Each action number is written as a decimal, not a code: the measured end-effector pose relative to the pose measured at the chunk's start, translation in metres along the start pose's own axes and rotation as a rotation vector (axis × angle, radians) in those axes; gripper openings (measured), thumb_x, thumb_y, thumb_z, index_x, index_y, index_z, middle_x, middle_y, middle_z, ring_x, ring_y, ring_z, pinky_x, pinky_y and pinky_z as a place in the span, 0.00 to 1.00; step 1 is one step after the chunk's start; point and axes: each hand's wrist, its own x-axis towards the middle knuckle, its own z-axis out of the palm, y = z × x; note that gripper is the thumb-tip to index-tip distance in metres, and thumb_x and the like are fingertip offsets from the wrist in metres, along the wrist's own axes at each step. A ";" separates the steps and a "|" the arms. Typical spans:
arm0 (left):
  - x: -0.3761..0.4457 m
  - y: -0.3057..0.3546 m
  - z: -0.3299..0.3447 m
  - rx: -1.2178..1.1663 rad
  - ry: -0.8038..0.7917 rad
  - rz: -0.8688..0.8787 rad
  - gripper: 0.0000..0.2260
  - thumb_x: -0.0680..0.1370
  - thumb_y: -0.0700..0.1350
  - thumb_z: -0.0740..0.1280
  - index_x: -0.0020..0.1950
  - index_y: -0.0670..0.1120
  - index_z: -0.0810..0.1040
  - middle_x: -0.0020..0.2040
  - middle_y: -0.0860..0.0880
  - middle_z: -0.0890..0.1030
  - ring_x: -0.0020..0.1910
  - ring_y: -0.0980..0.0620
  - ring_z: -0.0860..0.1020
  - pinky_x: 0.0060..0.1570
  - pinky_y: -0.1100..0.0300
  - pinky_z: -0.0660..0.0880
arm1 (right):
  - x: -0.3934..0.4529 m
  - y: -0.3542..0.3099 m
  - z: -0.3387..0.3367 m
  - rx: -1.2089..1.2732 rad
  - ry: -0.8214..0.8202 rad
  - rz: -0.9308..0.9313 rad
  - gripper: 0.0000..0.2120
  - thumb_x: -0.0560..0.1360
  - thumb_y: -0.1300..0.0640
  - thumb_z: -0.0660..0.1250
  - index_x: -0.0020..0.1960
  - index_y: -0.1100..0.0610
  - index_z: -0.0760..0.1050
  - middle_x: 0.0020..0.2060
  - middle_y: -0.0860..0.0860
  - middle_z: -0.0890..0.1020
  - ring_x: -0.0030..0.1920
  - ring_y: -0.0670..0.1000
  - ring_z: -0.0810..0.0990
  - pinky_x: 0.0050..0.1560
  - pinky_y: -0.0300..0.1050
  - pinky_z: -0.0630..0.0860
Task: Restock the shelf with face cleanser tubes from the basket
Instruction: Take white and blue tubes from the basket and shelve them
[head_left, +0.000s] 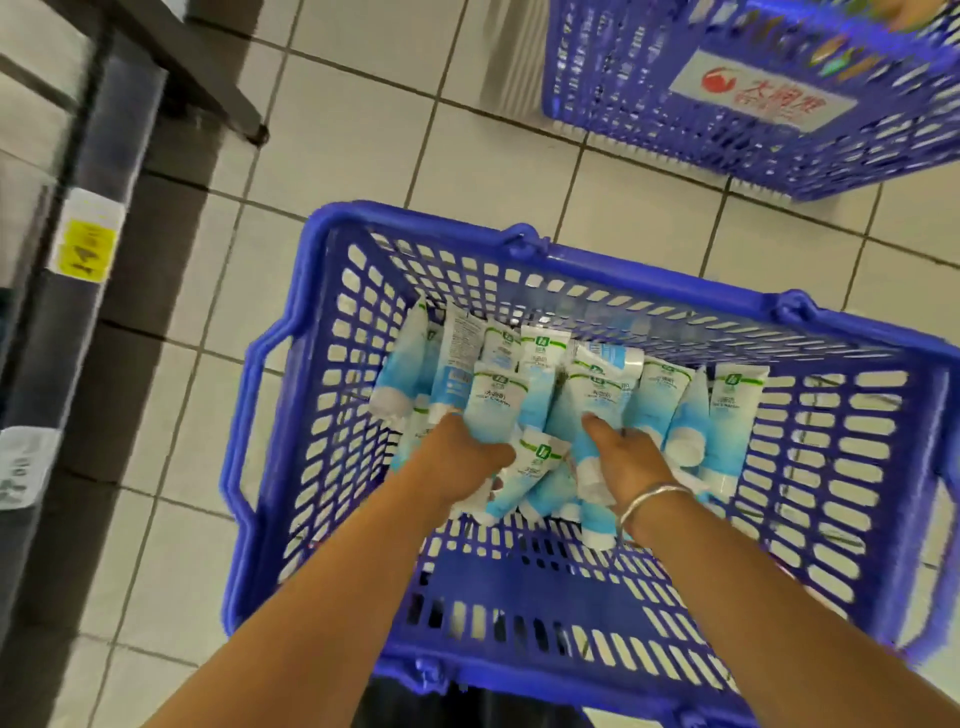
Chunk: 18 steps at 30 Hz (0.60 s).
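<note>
Both hands are down in the basket (291, 467) among the tubes (660, 400); left hand (457, 457) and right hand (623, 457) each grip some; the shelf (78, 291) lies well off to the left, nearer the left hand.

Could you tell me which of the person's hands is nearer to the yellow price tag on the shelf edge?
The left hand. It reaches into the basket on the side toward the yellow price tag; the right hand is farther across.
</note>
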 end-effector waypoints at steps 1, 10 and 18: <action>-0.014 -0.002 -0.005 -0.072 0.000 -0.003 0.10 0.74 0.38 0.68 0.52 0.42 0.71 0.41 0.46 0.77 0.28 0.56 0.77 0.25 0.65 0.74 | -0.012 -0.001 -0.002 -0.009 -0.002 -0.009 0.26 0.76 0.46 0.61 0.65 0.65 0.68 0.50 0.57 0.74 0.47 0.54 0.73 0.41 0.45 0.72; -0.178 0.017 -0.060 -0.642 0.036 0.260 0.08 0.76 0.43 0.65 0.55 0.44 0.74 0.36 0.50 0.81 0.27 0.57 0.78 0.22 0.66 0.71 | -0.177 -0.062 -0.005 0.024 0.010 -0.268 0.30 0.77 0.44 0.59 0.71 0.63 0.62 0.70 0.58 0.67 0.68 0.57 0.67 0.65 0.47 0.63; -0.360 0.044 -0.132 -0.876 -0.076 0.494 0.19 0.68 0.44 0.65 0.59 0.44 0.73 0.50 0.43 0.81 0.42 0.47 0.79 0.42 0.56 0.76 | -0.369 -0.134 -0.013 0.197 -0.098 -0.569 0.05 0.77 0.50 0.60 0.46 0.51 0.71 0.41 0.48 0.77 0.39 0.48 0.76 0.43 0.41 0.77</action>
